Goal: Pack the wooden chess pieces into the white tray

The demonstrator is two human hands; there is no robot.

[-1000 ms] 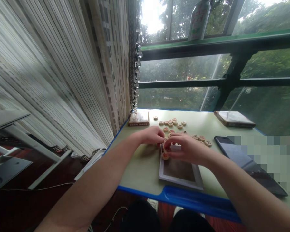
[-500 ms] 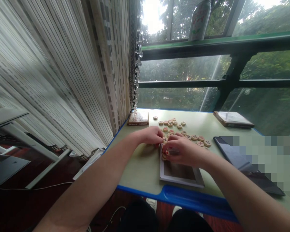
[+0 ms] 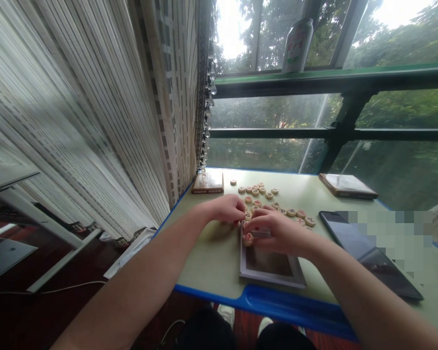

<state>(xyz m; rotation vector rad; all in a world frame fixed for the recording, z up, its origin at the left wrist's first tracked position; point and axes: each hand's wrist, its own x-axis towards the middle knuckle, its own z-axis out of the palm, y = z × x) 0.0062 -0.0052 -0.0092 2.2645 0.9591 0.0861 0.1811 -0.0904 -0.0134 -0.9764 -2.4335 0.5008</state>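
My left hand rests on the pale green table, fingers curled at the top left corner of a shallow white-rimmed tray. My right hand lies over the tray's top end with its fingers bent onto round wooden game discs lined along the tray's left edge. Whether either hand grips a disc is hidden by the fingers. More discs lie scattered on the table beyond both hands, and a short row of discs runs right of my right hand.
A small brown box sits at the table's far left corner by the curtain. A flat notebook lies far right, a dark tablet nearer right. A can stands on the window ledge. The table's near edge is blue.
The camera has tipped down slightly. My right hand has slid a little down and left along the tray's top edge; my left hand has stayed in place.
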